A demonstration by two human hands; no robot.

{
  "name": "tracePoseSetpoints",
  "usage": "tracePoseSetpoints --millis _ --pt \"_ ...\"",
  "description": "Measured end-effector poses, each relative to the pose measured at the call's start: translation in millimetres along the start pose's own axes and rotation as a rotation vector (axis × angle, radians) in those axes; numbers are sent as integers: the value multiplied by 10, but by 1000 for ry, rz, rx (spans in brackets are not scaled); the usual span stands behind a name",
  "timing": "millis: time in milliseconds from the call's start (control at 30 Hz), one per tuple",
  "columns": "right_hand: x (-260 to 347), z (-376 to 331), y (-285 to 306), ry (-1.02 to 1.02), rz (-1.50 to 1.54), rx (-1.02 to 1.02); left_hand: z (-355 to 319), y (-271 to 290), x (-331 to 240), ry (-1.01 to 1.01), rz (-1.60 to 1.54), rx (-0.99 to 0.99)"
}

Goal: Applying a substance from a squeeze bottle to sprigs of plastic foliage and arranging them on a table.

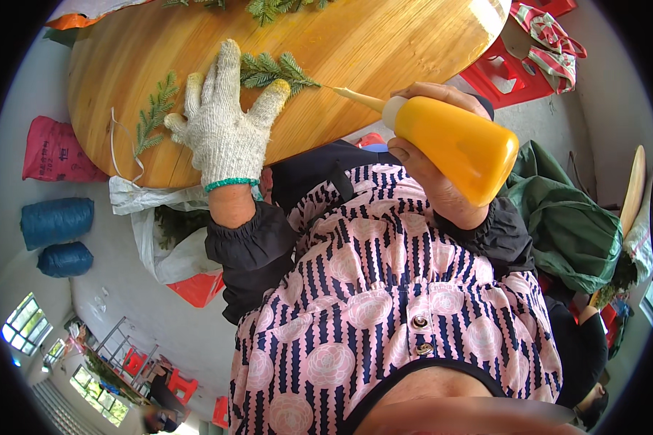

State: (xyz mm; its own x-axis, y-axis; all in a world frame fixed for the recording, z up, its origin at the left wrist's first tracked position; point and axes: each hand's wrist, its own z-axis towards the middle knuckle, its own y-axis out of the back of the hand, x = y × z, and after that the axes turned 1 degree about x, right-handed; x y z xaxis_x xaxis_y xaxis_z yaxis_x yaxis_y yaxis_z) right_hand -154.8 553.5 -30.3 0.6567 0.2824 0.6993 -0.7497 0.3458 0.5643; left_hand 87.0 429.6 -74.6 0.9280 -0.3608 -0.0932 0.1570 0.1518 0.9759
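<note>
My left hand, in a white knit glove with yellowed fingertips and a green cuff, is spread on the wooden table. Its thumb and forefinger lie on either side of a green fir sprig, partly hidden by the glove. Bare fingers of my right hand wrap round a yellow squeeze bottle, tilted with its long nozzle toward the sprig's right end. Whether the nozzle tip touches the sprig, I cannot tell. Left of the glove lies another fir sprig.
More fir sprigs lie at the table's far edge. A white sack with greenery hangs below the left edge. A red stool with striped cloth stands far right, a green sack nearer. Blue bundles are at left.
</note>
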Motion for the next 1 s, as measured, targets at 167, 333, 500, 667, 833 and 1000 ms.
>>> tracePoseSetpoints --millis 167,333,500,667,833,1000 --pt "-26 -88 -87 -351 570 -152 -102 254 82 110 -126 -29" --pt "-142 -170 -49 -606 1077 -413 -25 290 7 73 -256 -110" --pt "-223 -293 -23 -618 1123 -359 239 628 306 367 -526 -297" --pt "-200 -195 -61 -634 1196 -295 594 1108 783 684 -278 -14" --pt "-169 -76 -90 -607 1240 -222 41 882 1194 325 -198 -125" --pt "-168 10 -130 -645 1241 -191 -23 1054 732 581 -62 245"
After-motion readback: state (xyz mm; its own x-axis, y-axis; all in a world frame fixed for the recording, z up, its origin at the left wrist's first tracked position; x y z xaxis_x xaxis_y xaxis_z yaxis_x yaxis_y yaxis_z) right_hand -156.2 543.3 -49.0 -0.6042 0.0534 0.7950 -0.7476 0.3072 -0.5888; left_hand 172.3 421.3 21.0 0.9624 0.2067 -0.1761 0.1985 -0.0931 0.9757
